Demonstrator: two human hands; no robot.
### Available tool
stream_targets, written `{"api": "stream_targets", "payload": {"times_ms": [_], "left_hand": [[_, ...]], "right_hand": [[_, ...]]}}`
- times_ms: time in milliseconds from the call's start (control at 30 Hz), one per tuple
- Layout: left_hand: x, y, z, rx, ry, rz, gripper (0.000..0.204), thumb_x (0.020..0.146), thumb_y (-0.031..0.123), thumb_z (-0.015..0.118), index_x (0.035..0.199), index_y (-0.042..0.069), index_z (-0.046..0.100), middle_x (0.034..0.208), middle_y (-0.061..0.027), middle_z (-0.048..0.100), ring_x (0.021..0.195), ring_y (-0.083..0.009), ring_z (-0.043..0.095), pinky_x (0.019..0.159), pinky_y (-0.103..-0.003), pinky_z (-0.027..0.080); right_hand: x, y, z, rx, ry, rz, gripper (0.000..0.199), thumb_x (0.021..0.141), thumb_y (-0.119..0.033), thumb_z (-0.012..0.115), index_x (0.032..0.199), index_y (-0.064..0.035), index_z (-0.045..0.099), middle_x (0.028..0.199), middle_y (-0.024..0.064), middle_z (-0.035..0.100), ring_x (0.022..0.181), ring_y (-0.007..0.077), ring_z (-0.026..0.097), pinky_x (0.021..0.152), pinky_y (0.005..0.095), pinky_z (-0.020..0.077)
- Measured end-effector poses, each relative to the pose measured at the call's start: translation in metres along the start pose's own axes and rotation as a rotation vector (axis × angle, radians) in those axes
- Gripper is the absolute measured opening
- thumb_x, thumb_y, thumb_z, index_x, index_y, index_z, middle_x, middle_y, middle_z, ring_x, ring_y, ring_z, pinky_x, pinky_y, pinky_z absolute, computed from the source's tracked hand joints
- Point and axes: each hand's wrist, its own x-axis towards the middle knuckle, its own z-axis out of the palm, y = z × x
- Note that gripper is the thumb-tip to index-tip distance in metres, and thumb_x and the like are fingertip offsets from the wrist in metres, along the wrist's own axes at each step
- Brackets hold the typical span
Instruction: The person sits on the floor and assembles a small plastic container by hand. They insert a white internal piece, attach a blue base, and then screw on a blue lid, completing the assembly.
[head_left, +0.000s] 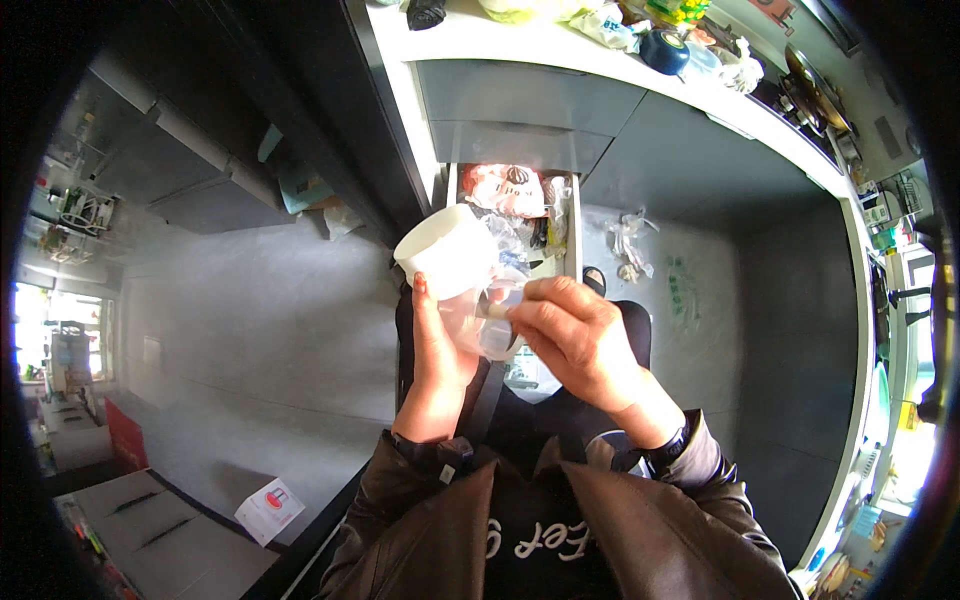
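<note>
A round white plastic tub (440, 243) is tilted in front of me over an open drawer. My left hand (440, 352) is wrapped round its near end, thumb up along the side. Clear plastic containers (462, 318) sit against the tub's near end, partly inside my left grasp; how they fit together is hard to tell. My right hand (578, 335) is closed, thumb and fingers pinching at the edge of the clear plastic. A small pale piece shows at those fingertips, its kind unclear. Most of the left fingers are hidden behind the plastic.
The pulled-out drawer (574, 235) holds plastic bags (508, 190). A crumpled clear bag (630, 245) lies on the grey floor to its right. Above runs a white counter (450, 42) with bags and a dark round-lidded container (664, 52). A white box (270, 510) stands at lower left.
</note>
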Motion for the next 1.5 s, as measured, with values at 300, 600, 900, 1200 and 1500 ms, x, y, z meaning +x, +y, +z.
{"api": "stream_targets", "payload": {"times_ms": [300, 600, 900, 1200, 1500], "left_hand": [[-0.017, 0.006, 0.016, -0.025, -0.013, -0.064, 0.1, 0.09, 0.089, 0.039, 0.14, 0.004, 0.055, 0.121, -0.0132, 0.068, 0.104, -0.0265, 0.071, 0.082, -0.036, 0.059], [-0.036, 0.001, 0.023, 0.06, -0.084, 0.009, 0.087, 0.098, 0.079, 0.041, 0.143, 0.006, 0.052, 0.129, -0.0121, 0.065, 0.118, -0.0247, 0.064, 0.1, -0.044, 0.053], [-0.041, 0.0, 0.019, 0.112, -0.064, 0.039, 0.086, 0.098, 0.079, 0.04, 0.141, 0.006, 0.055, 0.128, -0.0112, 0.066, 0.116, -0.0243, 0.066, 0.1, -0.044, 0.053], [-0.044, 0.002, 0.011, 0.014, -0.073, 0.038, 0.086, 0.099, 0.073, 0.048, 0.147, 0.002, 0.045, 0.131, -0.0161, 0.062, 0.116, -0.0278, 0.065, 0.095, -0.046, 0.058], [-0.048, 0.002, -0.024, 0.043, -0.088, -0.032, 0.089, 0.097, 0.079, 0.041, 0.147, 0.005, 0.049, 0.13, -0.0153, 0.065, 0.118, -0.0303, 0.064, 0.097, -0.047, 0.056]], "right_hand": [[-0.025, -0.017, -0.018, 0.131, 0.11, 0.166, 0.027, 0.081, 0.008, 0.078, 0.104, -0.0034, 0.069, 0.104, 0.0103, 0.069, 0.08, 0.022, 0.071, 0.07, 0.032, 0.0582], [-0.032, -0.03, -0.023, 0.103, 0.064, 0.04, 0.027, 0.081, 0.005, 0.079, 0.105, -0.0032, 0.068, 0.103, 0.0106, 0.068, 0.086, 0.0262, 0.071, 0.074, 0.0341, 0.0589], [-0.035, -0.041, -0.02, 0.085, 0.082, 0.066, 0.026, 0.08, 0.003, 0.082, 0.101, -0.0025, 0.067, 0.099, 0.0107, 0.069, 0.08, 0.0229, 0.071, 0.069, 0.0317, 0.0577], [-0.044, -0.04, -0.011, 0.132, 0.037, 0.199, 0.021, 0.081, 0.006, 0.078, 0.094, -0.0008, 0.063, 0.094, 0.0111, 0.066, 0.07, 0.0178, 0.066, 0.063, 0.029, 0.0548], [-0.064, -0.036, 0.013, 0.147, -0.06, 0.214, 0.025, 0.078, 0.001, 0.076, 0.099, -0.0019, 0.064, 0.091, 0.0144, 0.066, 0.086, 0.037, 0.066, 0.076, 0.0438, 0.0553]]}}
